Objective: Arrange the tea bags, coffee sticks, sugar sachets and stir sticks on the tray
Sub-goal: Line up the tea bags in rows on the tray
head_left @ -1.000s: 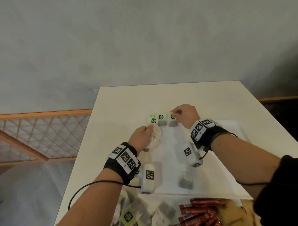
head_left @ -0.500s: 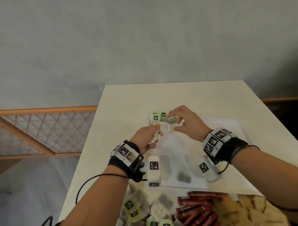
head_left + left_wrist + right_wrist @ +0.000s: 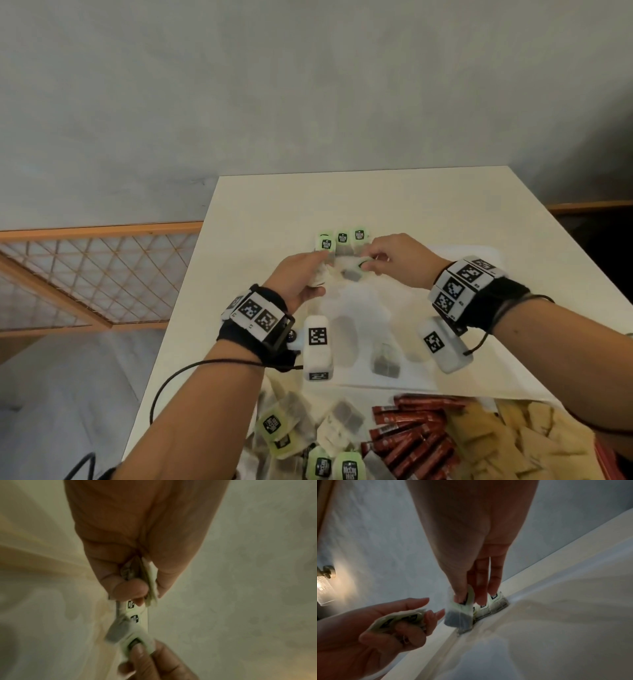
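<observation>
A row of green-labelled tea bags stands along the far left edge of the white tray. My right hand pinches one tea bag by its label, just in front of that row. My left hand grips a small stack of tea bags beside it, at the tray's left edge. The same stack shows between thumb and fingers in the left wrist view. One loose tea bag lies near the tray's front edge.
A heap in front of the tray holds more tea bags, red coffee sticks and brown sachets. The white table ends at a wooden lattice rail on the left. A wall lamp glows.
My right hand drew back from the row toward my left hand and took one tea bag from the stack. The left hand kept its place with the remaining bags.
</observation>
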